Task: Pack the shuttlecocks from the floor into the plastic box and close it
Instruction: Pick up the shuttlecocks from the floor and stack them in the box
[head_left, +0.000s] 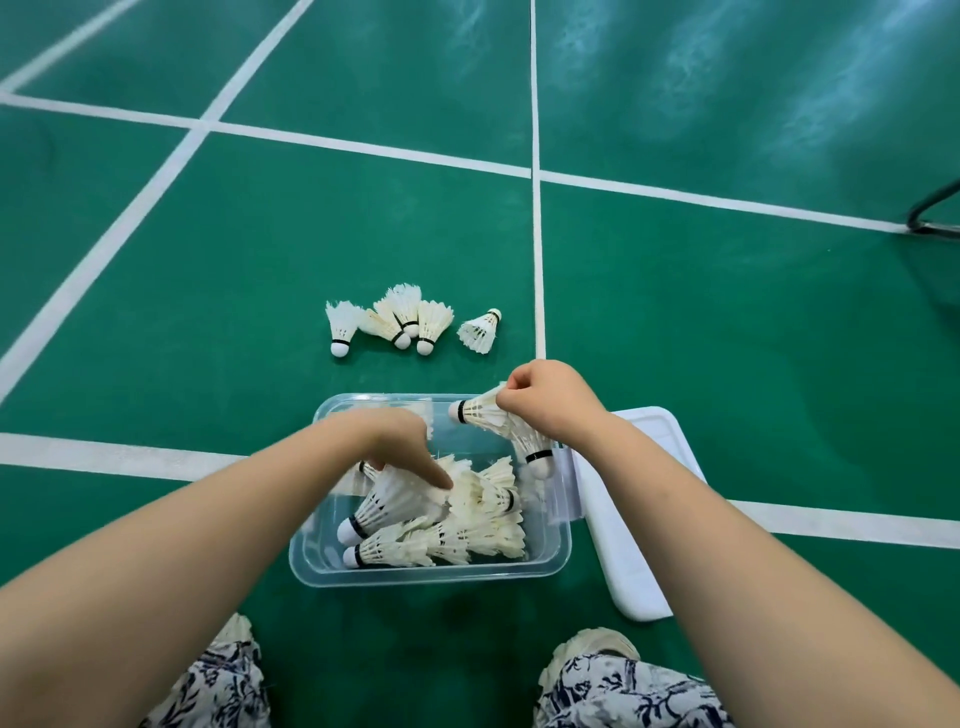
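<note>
A clear plastic box (306, 564) stands open on the green floor in front of my feet, with several white feather shuttlecocks (457, 535) piled inside. My left hand (400, 441) reaches down into the box, fingers touching a shuttlecock (384, 506) on top of the pile. My right hand (545, 400) hovers over the box's far right corner, shut on two shuttlecocks (493, 415) by their feathers. Several more shuttlecocks (395, 322) lie on the floor just beyond the box, one (480, 331) a little apart to the right.
The box's white lid (623, 545) lies flat on the floor against its right side. White court lines (537, 234) cross the floor. A black metal frame (935, 213) shows at the far right edge. My shoes and patterned trousers (218, 686) are below.
</note>
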